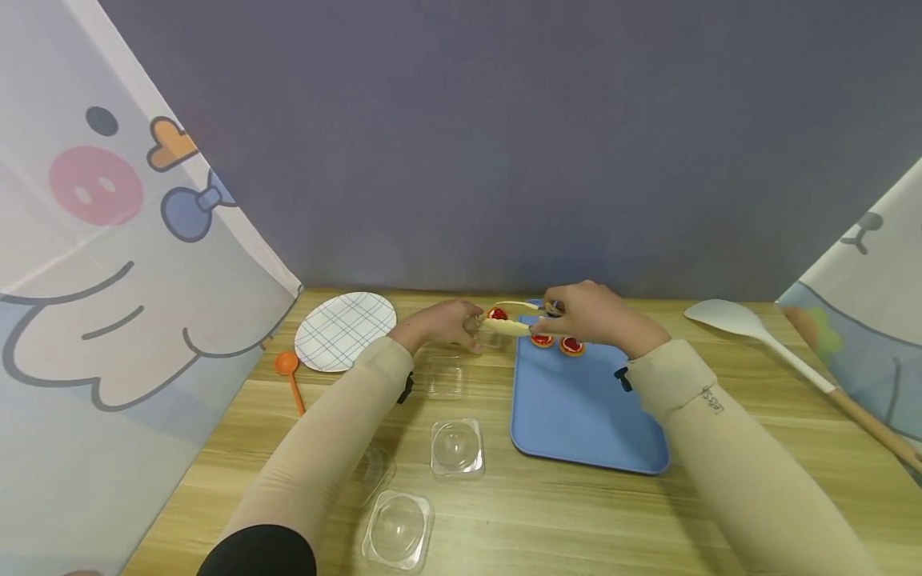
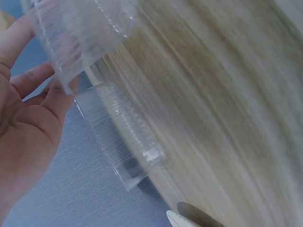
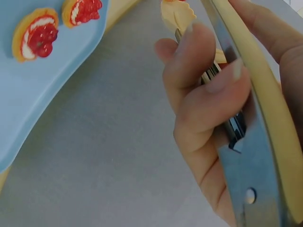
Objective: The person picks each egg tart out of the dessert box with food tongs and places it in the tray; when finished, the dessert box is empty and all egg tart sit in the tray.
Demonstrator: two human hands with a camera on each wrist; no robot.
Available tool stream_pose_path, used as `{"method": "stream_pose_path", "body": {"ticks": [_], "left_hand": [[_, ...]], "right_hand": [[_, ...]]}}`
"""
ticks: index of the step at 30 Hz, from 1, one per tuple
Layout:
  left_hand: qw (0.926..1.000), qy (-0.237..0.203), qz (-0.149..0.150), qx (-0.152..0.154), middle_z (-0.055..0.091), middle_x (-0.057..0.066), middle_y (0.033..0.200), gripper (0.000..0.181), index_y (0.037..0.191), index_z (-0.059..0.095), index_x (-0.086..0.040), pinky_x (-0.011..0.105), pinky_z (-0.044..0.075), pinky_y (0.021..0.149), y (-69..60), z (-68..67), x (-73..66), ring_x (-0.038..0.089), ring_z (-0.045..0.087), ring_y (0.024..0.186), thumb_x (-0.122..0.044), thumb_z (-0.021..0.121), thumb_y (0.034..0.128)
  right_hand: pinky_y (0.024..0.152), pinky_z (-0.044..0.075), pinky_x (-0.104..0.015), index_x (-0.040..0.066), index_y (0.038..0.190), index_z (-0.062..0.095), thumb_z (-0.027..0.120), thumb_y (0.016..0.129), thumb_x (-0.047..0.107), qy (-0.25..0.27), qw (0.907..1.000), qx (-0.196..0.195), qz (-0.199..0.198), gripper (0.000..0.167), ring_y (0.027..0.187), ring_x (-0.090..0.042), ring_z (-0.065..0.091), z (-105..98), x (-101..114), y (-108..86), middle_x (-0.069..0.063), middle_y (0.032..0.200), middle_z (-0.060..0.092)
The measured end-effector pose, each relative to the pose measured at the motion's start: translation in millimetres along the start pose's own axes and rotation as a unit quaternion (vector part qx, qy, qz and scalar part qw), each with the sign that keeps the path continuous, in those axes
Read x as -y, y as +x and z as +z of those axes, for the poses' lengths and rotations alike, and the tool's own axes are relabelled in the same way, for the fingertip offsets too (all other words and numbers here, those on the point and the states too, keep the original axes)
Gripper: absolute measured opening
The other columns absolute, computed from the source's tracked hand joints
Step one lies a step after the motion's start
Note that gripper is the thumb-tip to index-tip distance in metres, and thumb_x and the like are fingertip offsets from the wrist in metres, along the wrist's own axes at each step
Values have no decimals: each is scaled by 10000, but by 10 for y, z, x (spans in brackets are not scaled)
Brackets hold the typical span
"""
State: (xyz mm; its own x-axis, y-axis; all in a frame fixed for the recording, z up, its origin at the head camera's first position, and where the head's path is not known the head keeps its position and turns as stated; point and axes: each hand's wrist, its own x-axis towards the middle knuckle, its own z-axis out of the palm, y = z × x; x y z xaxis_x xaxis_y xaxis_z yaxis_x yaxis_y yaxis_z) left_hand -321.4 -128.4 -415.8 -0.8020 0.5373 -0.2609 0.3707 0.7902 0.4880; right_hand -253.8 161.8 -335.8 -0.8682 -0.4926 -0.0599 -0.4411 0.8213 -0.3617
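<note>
My right hand (image 1: 591, 316) grips a pair of tongs (image 1: 509, 327) with pale yellow ends and metal parts, shown close in the right wrist view with the fingers curled round a metal arm (image 3: 232, 127). A small red-topped tart (image 1: 497, 314) shows between the tong ends; whether they squeeze it I cannot tell. My left hand (image 1: 442, 320) holds a clear plastic box (image 2: 80, 38) by its side, just under and left of the tongs. Two more tarts (image 1: 572, 346) with red fruit and white cream lie on the blue tray (image 1: 587, 416), below the right hand.
Several clear plastic containers (image 1: 457, 446) lie on the wooden table (image 1: 519, 512), left of the tray. At the left are a checked plate (image 1: 346, 330) and an orange spoon (image 1: 287, 365). A large white ladle (image 1: 727, 318) with a wooden handle lies at the right.
</note>
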Motion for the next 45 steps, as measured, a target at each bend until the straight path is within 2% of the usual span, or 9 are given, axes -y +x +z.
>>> {"method": "stream_pose_path", "body": {"ticks": [3, 6, 11, 18, 21, 26, 33, 40, 45], "left_hand": [[10000, -24, 2, 6, 454, 148, 1683, 915, 1611, 446, -32, 487, 339, 1324, -16, -1, 2, 359, 430, 1568, -310, 899, 866], [10000, -91, -3, 20, 446, 148, 1688, 919, 1613, 444, -33, 491, 320, 1333, -28, -1, -3, 364, 413, 1578, -300, 902, 862], [9999, -169, 10, 1, 454, 150, 1684, 929, 1611, 440, -23, 494, 322, 1331, -31, 3, -9, 367, 432, 1565, -282, 909, 852], [9999, -146, 20, -22, 469, 151, 1673, 916, 1606, 446, -16, 482, 344, 1321, -25, 7, -28, 360, 463, 1544, -273, 907, 857], [9999, -112, 36, -14, 471, 156, 1670, 920, 1604, 446, -10, 481, 346, 1320, -23, 6, -30, 361, 464, 1542, -280, 908, 855], [9999, -105, -8, -5, 465, 149, 1675, 927, 1609, 442, -20, 484, 337, 1324, -27, 9, -26, 360, 447, 1556, -282, 910, 854], [10000, -67, -32, -3, 455, 142, 1685, 923, 1612, 441, -26, 480, 329, 1329, -30, 3, -29, 353, 433, 1568, -293, 904, 860], [9999, -129, -14, 32, 441, 151, 1692, 929, 1617, 427, -17, 484, 324, 1331, -34, -3, -33, 359, 427, 1570, -273, 903, 861], [9999, -116, 1, 49, 442, 151, 1691, 928, 1617, 427, -18, 485, 323, 1331, -34, -3, -36, 359, 425, 1571, -278, 902, 863]], "right_hand": [[566, 485, -307, 88, 1209, 726, 785, 956, 468, 162, 9998, -45, 70, 461, 577, -137, 599, -37, -56, -109, -26, 787, 680], [591, 534, -314, 93, 1245, 709, 773, 962, 486, 275, 9995, -64, 164, 489, 573, -131, 647, -67, -125, -238, -36, 853, 723], [623, 545, -319, 92, 1285, 708, 770, 966, 484, 356, 9990, -55, 269, 509, 601, -126, 666, -103, -233, -436, -57, 1045, 763], [610, 522, -312, 162, 1170, 721, 769, 956, 516, 236, 9992, 1, 333, 416, 598, -126, 654, -49, -357, -627, 8, 896, 677], [616, 525, -306, 144, 1204, 710, 762, 955, 530, 257, 9989, 161, 371, 463, 621, -137, 659, 3, -387, -687, 6, 915, 671], [622, 515, -301, 101, 1243, 696, 758, 962, 513, 195, 9989, 273, 317, 502, 624, -113, 632, 89, -422, -745, -4, 939, 702], [647, 443, -294, 115, 1147, 725, 767, 947, 528, -178, 9998, 45, 77, 460, 673, -106, 524, 162, -464, -798, 49, 831, 661], [596, 470, -284, 85, 1167, 719, 773, 958, 466, 113, 9995, 213, 195, 438, 590, -88, 578, 201, -464, -807, 24, 826, 672], [590, 478, -290, 70, 1186, 711, 773, 960, 460, 161, 9988, 322, 322, 455, 590, -92, 586, 235, -452, -798, 14, 842, 675]]}}
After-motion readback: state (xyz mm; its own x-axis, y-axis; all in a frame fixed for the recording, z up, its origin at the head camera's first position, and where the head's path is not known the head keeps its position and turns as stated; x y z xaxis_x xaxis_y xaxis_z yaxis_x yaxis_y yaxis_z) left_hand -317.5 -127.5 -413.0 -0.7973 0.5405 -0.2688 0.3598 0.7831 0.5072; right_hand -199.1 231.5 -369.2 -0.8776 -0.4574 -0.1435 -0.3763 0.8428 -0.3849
